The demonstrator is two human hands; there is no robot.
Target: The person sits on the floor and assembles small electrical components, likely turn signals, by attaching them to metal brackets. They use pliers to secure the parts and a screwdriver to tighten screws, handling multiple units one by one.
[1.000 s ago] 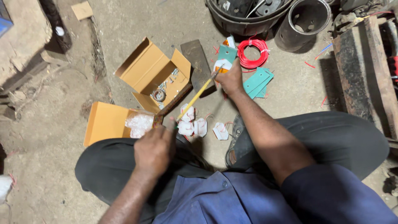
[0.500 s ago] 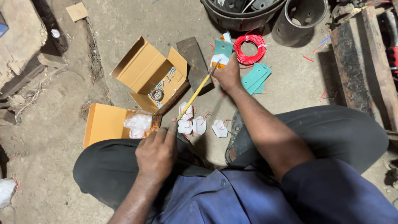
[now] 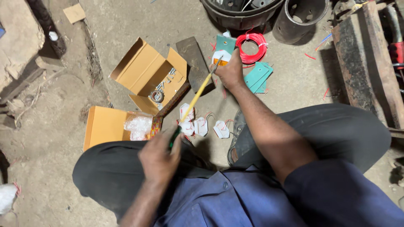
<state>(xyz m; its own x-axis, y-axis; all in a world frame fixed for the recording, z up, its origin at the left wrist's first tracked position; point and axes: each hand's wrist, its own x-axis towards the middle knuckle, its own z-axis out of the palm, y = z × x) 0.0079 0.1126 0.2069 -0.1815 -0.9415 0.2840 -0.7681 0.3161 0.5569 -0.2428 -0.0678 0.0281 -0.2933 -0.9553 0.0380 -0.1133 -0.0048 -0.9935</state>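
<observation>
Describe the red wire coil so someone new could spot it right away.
Start at the black tub at the top edge. Just below it on the concrete floor lies the red wire coil, right of the right hand. It is the only red ring; the teal plates beside it are flat.

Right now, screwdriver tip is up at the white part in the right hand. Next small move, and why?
Probably seat the tip squarely before turning. The left hand holds the yellow screwdriver by its handle, and its tip only meets the small white part that the right hand pins to the floor; whether it sits in a screw is too small to tell.
</observation>
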